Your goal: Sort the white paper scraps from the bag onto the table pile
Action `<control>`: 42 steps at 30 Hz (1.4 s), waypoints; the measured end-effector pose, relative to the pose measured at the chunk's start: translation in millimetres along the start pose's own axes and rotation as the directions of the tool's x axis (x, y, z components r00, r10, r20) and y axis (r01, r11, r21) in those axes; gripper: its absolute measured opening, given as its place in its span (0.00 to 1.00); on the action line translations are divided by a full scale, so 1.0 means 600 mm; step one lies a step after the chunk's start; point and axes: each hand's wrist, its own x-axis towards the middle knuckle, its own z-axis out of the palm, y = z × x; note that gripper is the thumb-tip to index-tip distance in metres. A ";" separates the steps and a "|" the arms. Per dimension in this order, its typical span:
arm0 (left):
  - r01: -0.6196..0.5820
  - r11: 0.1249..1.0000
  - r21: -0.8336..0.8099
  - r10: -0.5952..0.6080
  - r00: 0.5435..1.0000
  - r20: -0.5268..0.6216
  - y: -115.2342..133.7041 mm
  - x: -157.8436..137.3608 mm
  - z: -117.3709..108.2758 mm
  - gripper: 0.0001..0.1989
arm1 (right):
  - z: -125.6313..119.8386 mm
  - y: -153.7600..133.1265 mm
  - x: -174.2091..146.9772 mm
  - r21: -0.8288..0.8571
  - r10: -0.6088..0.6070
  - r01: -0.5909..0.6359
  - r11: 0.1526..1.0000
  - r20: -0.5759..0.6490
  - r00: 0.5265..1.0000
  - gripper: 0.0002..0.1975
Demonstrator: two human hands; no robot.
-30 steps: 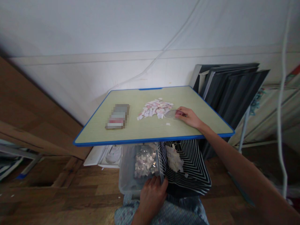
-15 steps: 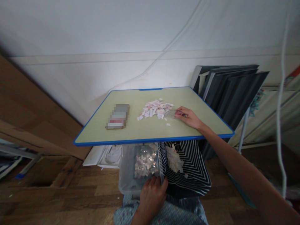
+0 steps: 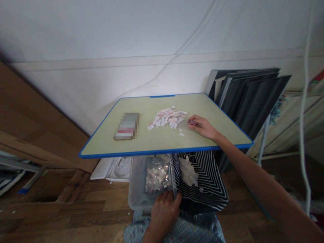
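On the small table [image 3: 152,141] lies a loose pile of pale pink and white paper scraps [image 3: 167,117]. My right hand [image 3: 199,126] is closed on the edge of a clear, rounded piece of plastic that looks like a protractor [image 3: 184,125], held flat by the pile's right side. Two stray scraps [image 3: 181,134] lie just in front of it. Below the table, my left hand [image 3: 165,209] has its fingers wrapped over the near rim of a clear plastic bin [image 3: 138,197]. A bag of paper scraps [image 3: 158,177] sits inside the bin.
A phone [image 3: 127,126], blurred out, lies on the table's left. Right of the bin, a black-and-white striped cloth bag [image 3: 212,182] carries more scraps [image 3: 188,172]. Dark panels [image 3: 248,98] lean on the wall at right; a cardboard box [image 3: 37,111] stands left.
The clear protractor has turned slightly and shifted a little toward me beside the pile. My left hand stays on the bin rim.
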 end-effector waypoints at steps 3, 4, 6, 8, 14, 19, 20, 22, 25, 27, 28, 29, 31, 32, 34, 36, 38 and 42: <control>-0.001 1.000 -0.001 0.001 1.000 0.005 0.000 0.000 -0.002 0.21 | -0.001 0.000 -0.002 0.004 0.010 -0.010 1.000 -0.057 0.998 0.09; -0.002 1.000 -0.002 0.002 1.000 0.009 0.000 0.001 -0.001 0.21 | -0.001 -0.001 -0.002 -0.002 0.007 -0.007 1.000 -0.063 0.998 0.09; -0.002 1.000 -0.003 0.002 1.000 0.017 0.000 0.001 0.000 0.22 | 0.001 -0.002 -0.001 -0.022 -0.002 0.001 1.000 -0.050 0.999 0.08; -0.007 1.000 -0.005 0.007 1.000 0.024 -0.001 0.002 0.002 0.22 | 0.002 -0.002 0.000 -0.037 -0.013 0.012 0.999 -0.023 1.000 0.08; -0.017 1.000 -0.004 0.017 1.000 0.006 -0.003 0.001 0.007 0.22 | 0.001 0.000 0.000 -0.039 -0.022 0.019 0.999 -0.081 0.996 0.09; -0.024 1.000 0.002 0.024 1.000 -0.004 -0.003 0.000 0.009 0.21 | 0.003 0.000 0.001 -0.077 -0.046 0.045 0.996 -0.011 0.999 0.07; -0.026 1.000 0.003 0.026 1.000 -0.012 -0.003 0.000 0.009 0.21 | 0.003 0.000 0.000 -0.079 -0.045 0.043 0.996 -0.021 0.999 0.07; -0.024 1.000 0.006 0.025 0.999 -0.026 -0.003 0.000 0.011 0.21 | 0.002 0.000 0.000 -0.076 -0.042 0.037 0.996 -0.067 0.997 0.08; -0.026 1.000 0.012 0.027 0.999 -0.028 -0.004 0.000 0.013 0.21 | 0.001 0.001 0.000 -0.073 -0.042 0.035 0.997 -0.099 0.994 0.08; -0.026 1.000 0.012 0.026 0.999 -0.019 -0.004 0.001 0.013 0.21 | 0.001 0.000 0.000 -0.082 -0.048 0.041 0.996 -0.086 0.995 0.08; -0.025 1.000 0.011 0.025 1.000 -0.012 -0.004 0.001 0.013 0.21 | 0.001 0.000 0.000 -0.084 -0.049 0.042 0.996 -0.080 0.996 0.08; -0.024 1.000 0.008 0.024 1.000 -0.004 -0.004 0.001 0.011 0.21 | 0.001 0.001 0.000 -0.081 -0.048 0.042 0.996 -0.077 0.996 0.08; -0.020 1.000 0.003 0.020 1.000 0.012 -0.003 0.001 0.008 0.21 | 0.001 0.001 -0.001 -0.067 -0.038 0.033 0.997 -0.083 0.996 0.08; -0.018 1.000 0.000 0.018 1.000 0.018 -0.002 0.001 0.006 0.21 | 0.001 0.001 -0.001 -0.061 -0.030 0.025 0.998 -0.088 0.996 0.08; -0.011 1.000 -0.001 0.011 1.000 0.022 -0.001 0.000 0.003 0.21 | 0.001 0.002 -0.001 -0.066 -0.013 0.006 0.998 -0.092 0.996 0.08; -0.008 1.000 0.002 0.008 1.000 0.017 0.001 0.000 0.001 0.21 | 0.002 0.002 0.000 -0.087 0.002 -0.009 0.996 -0.075 0.997 0.09; -0.014 1.000 0.006 0.014 1.000 0.014 0.001 0.000 0.001 0.21 | 0.003 0.002 0.001 -0.097 0.009 -0.014 0.995 -0.051 0.999 0.10; -0.014 1.000 0.009 0.014 1.000 0.009 -0.001 0.001 0.003 0.22 | 0.002 0.002 0.000 -0.050 0.003 -0.006 0.999 -0.058 0.998 0.10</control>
